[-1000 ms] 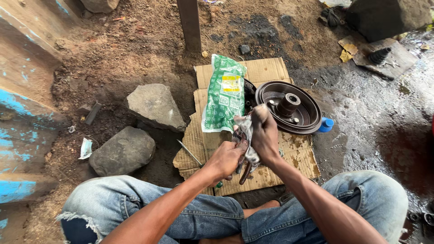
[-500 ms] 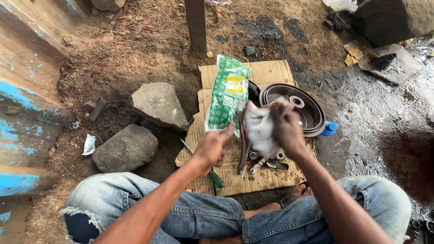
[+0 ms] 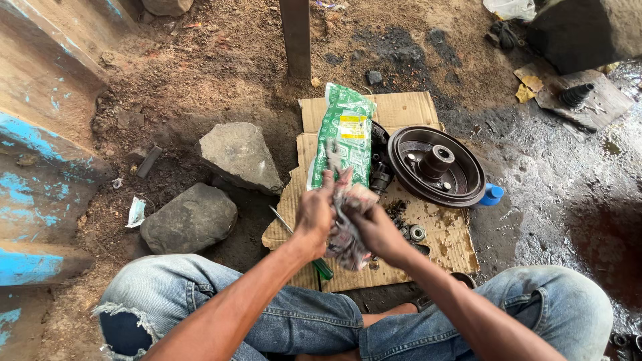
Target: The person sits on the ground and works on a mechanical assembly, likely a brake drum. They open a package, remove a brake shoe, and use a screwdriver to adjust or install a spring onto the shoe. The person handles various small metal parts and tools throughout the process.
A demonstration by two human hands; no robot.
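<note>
Roughly centre frame, both hands work a grimy rag around a small metal part; risk notes follow, largest thing first.

Cardboard sheet (image 3: 374, 110), laid flat on the dirt ground, serves as the only clean patch. It is oily and sits on an uneven bed, so anything round dropped on it may roll off into the soil at lower left or the wet mud at right.

Two grey rocks (image 3: 237, 155) at left of the cardboard: a dropped part could lodge under them.

Brake drum (image 3: 436, 166), dark, open side up, right of centre on the cardboard, just beside the working hands. An elbow swing could knock it; grit could fall into it.

Green plastic packet (image 3: 346, 137) lies above the hands, half over the drum's left edge; slick, could slide.

Rag (image 3: 346, 230), centre frame, bunched between both hands. Right hand (image 3: 378, 230) has its grip closed around the lower bunch. Left hand (image 3: 314, 214) has its grip closed on the upper end, where a thin metal piece (image 3: 332, 155) sticks up. Greasy cloth means the piece could slip out; how firmly it is held I cannot tell.

Green-handled screwdriver (image 3: 304, 247) under the left forearm, near the knee: a poke hazard.

Small bearings (image 3: 416, 232), loose, right of the hands: easily scattered or lost.
</note>
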